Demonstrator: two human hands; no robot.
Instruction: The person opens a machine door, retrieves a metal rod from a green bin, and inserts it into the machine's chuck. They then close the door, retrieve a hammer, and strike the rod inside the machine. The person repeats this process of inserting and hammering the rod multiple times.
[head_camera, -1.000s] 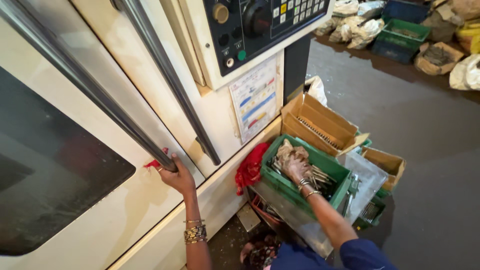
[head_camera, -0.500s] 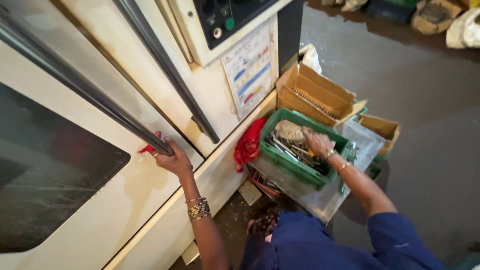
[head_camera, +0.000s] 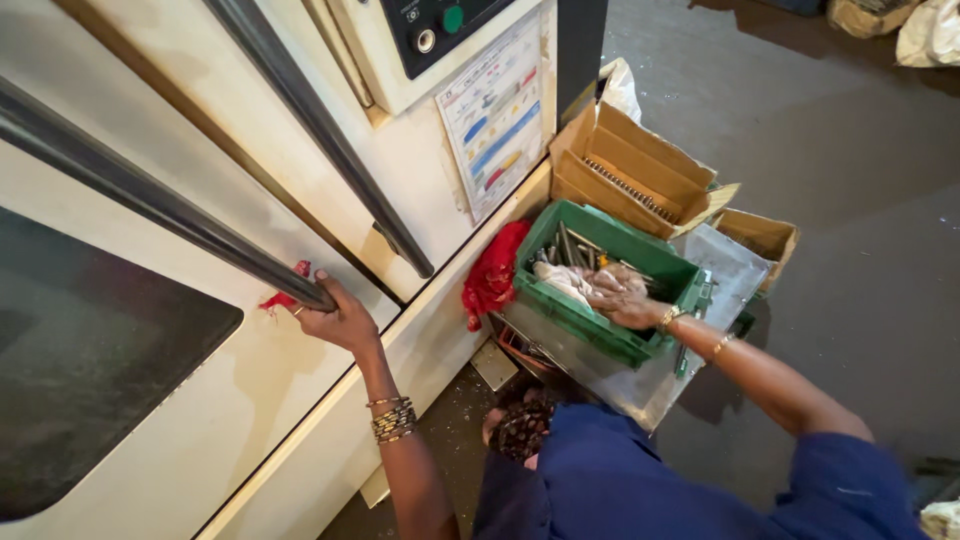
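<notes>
My left hand grips the lower end of a long dark handle bar on the cream machine door, with a red rag pinched against it. My right hand reaches into a green plastic crate that holds several metal rods and a pale cloth; the fingers rest among the parts, and what they hold is hidden. Bangles sit on both wrists. My blue sleeve covers the right upper arm.
A second handle bar runs beside a control panel and a printed chart. A red cloth hangs by the crate. Open cardboard boxes and a metal tray stand on the dark floor.
My right hand has shifted within the green crate toward its near right side. My view has moved closer and lower. The left hand stays on the handle.
</notes>
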